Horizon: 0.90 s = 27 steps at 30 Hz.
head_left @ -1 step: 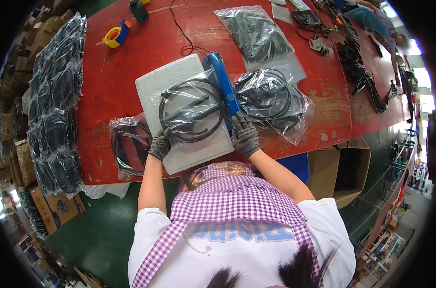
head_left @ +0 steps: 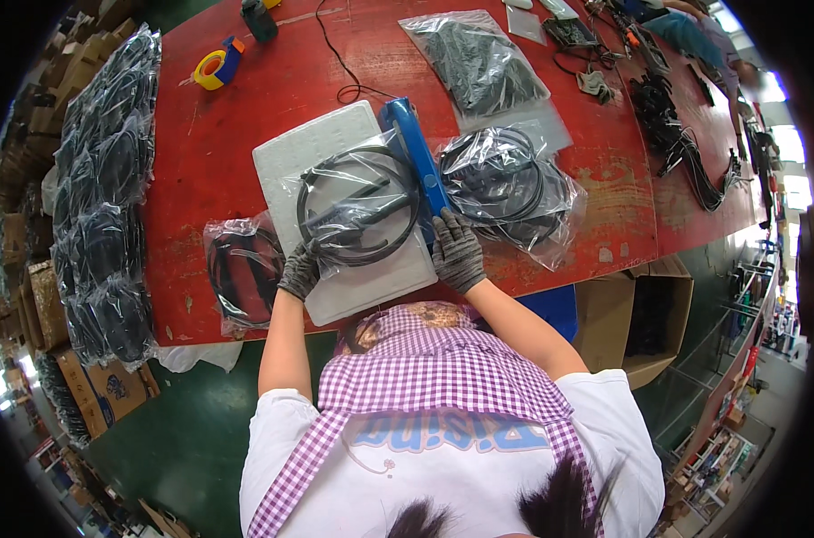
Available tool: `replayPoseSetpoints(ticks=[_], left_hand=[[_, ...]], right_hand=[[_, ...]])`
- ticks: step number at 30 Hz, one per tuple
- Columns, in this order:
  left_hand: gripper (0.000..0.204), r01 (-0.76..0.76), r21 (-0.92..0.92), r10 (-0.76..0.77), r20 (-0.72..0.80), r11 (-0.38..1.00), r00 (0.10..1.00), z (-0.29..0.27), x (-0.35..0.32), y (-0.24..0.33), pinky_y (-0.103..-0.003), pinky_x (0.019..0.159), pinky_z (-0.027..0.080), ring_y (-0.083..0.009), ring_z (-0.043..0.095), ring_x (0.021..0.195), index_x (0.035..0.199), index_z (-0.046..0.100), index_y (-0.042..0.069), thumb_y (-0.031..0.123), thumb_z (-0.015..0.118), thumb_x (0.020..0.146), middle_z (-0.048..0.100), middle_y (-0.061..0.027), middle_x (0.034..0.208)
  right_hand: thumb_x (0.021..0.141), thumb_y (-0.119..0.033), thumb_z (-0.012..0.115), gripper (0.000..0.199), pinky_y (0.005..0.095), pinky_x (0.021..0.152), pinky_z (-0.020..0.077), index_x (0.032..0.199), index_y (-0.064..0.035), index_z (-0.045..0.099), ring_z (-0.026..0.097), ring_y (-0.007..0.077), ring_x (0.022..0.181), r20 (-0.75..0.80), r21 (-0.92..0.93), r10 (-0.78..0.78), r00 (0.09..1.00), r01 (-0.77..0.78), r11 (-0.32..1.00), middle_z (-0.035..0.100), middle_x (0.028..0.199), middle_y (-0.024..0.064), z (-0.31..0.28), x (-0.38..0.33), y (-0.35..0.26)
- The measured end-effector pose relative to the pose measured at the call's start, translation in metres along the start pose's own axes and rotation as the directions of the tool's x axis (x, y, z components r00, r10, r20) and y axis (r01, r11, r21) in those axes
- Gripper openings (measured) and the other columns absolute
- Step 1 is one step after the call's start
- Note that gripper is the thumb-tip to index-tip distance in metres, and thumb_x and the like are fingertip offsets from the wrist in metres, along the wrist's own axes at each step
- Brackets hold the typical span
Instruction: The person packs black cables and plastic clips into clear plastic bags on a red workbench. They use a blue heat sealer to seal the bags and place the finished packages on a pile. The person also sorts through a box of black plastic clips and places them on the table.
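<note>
Left hand (head_left: 299,271) at bagged cable (head_left: 357,215) — right hand (head_left: 458,253) partly hiding blue device (head_left: 414,148).

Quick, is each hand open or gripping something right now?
Left grey-gloved hand: at the edge of the clear plastic bag holding a black coil; grip can't be told.
Right grey-gloved hand: fingers on the long blue device; grip unclear.

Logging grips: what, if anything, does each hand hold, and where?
Left hand touches the bagged cable at its lower left; right hand touches the blue tool at its near end. Gripping cannot be told.
</note>
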<state>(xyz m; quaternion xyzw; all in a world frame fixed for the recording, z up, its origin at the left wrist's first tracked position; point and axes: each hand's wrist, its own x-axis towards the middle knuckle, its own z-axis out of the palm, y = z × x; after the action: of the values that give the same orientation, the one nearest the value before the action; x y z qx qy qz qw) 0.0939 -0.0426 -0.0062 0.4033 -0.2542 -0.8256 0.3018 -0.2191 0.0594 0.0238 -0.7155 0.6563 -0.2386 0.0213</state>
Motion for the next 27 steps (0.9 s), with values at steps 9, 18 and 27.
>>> replayPoseSetpoints(ticks=[9,18,27], left_hand=[[0.037,-0.1,-0.157,0.055,-0.266,0.982,0.962,-0.001,0.005,-0.023,-0.033,0.069,0.051,-0.0168,0.059,0.08,0.103,0.056,0.01,0.035,0.067,0.077,0.061,-0.0025,0.091],[0.036,-0.218,-0.307,0.062,-0.446,0.926,0.893,0.02,0.012,-0.069,-0.037,0.071,0.051,-0.0232,0.058,0.08,0.104,0.055,0.009,0.036,0.062,0.081,0.06,-0.0088,0.094],[0.02,-0.032,-0.836,-0.401,-0.296,0.548,0.867,0.116,0.043,-0.101,-0.044,0.079,0.051,-0.0289,0.059,0.085,0.095,0.06,0.004,0.019,0.06,0.082,0.062,-0.0126,0.09]], right_hand=[[0.074,-0.012,0.053,0.042,0.0442,0.095,0.0369,0.114,0.0014,0.049,0.047,0.0361,0.109,-0.024,0.023,-0.027,0.999,0.028,0.999,0.047,0.121,0.0218,-0.001,0.002,-0.001],[0.073,-0.013,0.054,0.043,0.0439,0.094,0.0376,0.114,0.001,0.049,0.047,0.0355,0.11,-0.028,-0.005,-0.053,0.998,0.052,0.999,0.046,0.122,0.0221,-0.002,0.003,-0.004],[0.073,-0.011,0.055,0.041,0.0437,0.092,0.0395,0.113,-0.001,0.051,0.049,0.0359,0.107,-0.034,-0.01,-0.045,0.998,0.045,0.999,0.048,0.12,0.0215,0.001,0.002,-0.004]])
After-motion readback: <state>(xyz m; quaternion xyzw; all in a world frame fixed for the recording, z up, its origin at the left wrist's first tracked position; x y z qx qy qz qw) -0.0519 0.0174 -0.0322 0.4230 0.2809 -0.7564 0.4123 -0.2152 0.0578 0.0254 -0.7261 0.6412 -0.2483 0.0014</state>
